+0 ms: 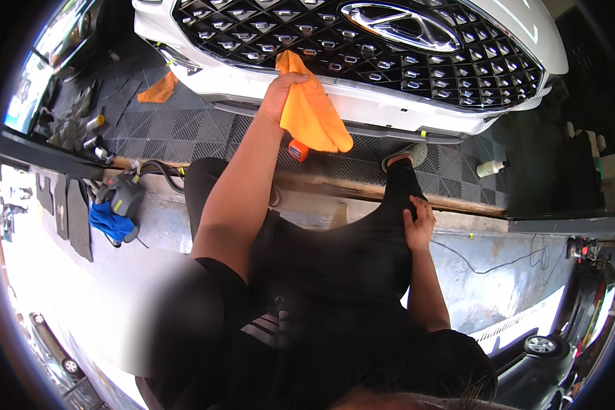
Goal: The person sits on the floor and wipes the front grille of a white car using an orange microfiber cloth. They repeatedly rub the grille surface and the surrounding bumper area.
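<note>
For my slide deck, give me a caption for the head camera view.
Left hand holding an orange cloth by the black grille of a white car, right hand resting on the leg.

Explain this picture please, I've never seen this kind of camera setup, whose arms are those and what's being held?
No robot here: those are a person's own bare arms. A wide fisheye camera on their head looks down, so straight edges bend near the rim. The left hand holds an orange cloth in front of a white car. The right hand rests on the right leg. On the grey patterned floor are a second orange cloth and a pale bottle.
</note>
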Available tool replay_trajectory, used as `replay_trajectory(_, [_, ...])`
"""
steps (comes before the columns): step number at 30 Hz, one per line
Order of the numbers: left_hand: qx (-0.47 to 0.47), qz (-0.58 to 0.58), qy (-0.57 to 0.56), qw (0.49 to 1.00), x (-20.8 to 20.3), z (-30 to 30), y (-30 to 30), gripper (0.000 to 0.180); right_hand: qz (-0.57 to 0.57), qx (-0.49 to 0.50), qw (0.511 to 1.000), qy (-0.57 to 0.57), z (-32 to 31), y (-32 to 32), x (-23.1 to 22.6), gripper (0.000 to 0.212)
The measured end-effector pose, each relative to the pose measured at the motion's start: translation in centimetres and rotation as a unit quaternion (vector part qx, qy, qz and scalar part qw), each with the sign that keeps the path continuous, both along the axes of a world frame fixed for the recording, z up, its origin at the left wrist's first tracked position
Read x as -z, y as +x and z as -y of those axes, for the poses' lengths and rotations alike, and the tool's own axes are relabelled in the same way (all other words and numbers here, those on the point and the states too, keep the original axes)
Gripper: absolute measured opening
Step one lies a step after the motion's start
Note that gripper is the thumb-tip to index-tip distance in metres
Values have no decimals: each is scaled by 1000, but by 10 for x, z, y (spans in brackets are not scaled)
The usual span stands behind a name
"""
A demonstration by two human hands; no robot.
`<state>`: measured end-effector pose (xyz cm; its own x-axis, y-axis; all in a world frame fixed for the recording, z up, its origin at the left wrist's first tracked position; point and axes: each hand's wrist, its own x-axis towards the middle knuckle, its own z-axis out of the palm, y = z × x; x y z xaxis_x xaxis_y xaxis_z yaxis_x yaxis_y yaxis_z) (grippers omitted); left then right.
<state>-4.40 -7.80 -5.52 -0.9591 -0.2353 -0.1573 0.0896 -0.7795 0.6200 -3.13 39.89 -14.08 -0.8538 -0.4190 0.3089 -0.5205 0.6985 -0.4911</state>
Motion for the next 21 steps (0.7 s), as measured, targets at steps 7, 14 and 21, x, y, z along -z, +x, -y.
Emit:
replay_trajectory(7, [4,107,8,994,-23,-8,-26,24,11,-13,1000,-1,17,-3,-4,37])
replay_trajectory(14, [-15,46,-31,998,14,-29,-27,32,32,25,999,-4,20,-12,-4,36])
replay_trajectory(21, [-110,40,-177,977,24,-51,-36,36,35,34,999,-11,16,-10,1,36])
